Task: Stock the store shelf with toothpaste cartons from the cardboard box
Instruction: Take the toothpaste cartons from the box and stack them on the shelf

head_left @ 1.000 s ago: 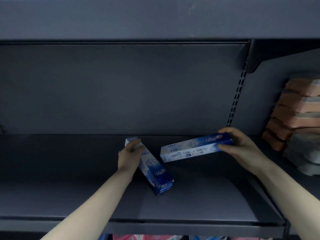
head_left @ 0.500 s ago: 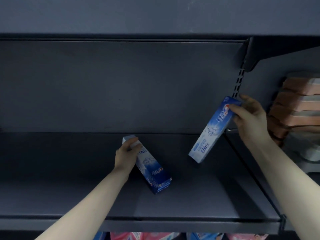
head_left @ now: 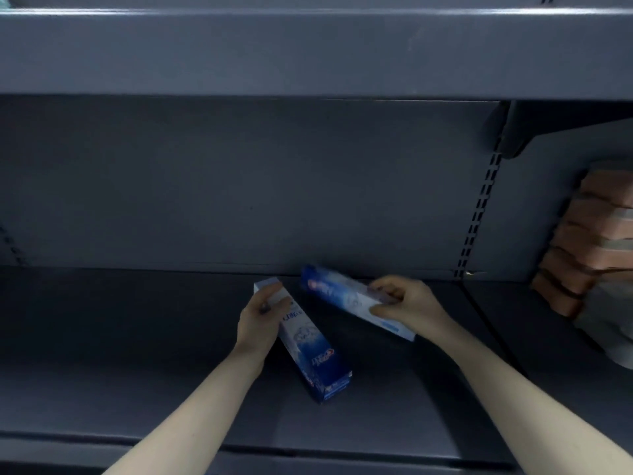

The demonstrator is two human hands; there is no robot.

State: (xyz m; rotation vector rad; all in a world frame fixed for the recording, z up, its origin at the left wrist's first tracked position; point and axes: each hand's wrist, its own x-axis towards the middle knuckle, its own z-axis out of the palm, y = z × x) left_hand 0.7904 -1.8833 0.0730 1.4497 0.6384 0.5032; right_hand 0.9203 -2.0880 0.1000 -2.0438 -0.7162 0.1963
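- While both hands are in over it, I log the store shelf (head_left: 144, 354) first: a dark deck with a back panel, another deck overhead, and only two cartons on it as far as I can see. I read this as early in the stocking.
- Past the slotted upright (head_left: 478, 217) at the shelf's right end, a stack of reddish-brown packs (head_left: 592, 241) sits in the neighbouring bay, well apart from the work.
- The cardboard box is not in view from here.
- Left carton (head_left: 308, 341): lying near the middle of the shelf, skewed, far end toward the back edge, near end angled to the front right. Its underside looks to be on the deck.
- Right carton (head_left: 349, 299): close to the back edge, also skewed, its far end just beside the left carton's far end. Whether it rests on the deck or is held just clear, I cannot tell.
- Left hand (head_left: 262, 318): fingers wrapped over the far end of the left carton, gripping it.
- Right hand (head_left: 404, 303): pinching the right carton near its middle, thumb below and fingers over the top.
- Step in hand, as I judge it: placing and squaring the pair.
- Next move calls for turning both cartons parallel, side by side and square to the back edge, before letting go.
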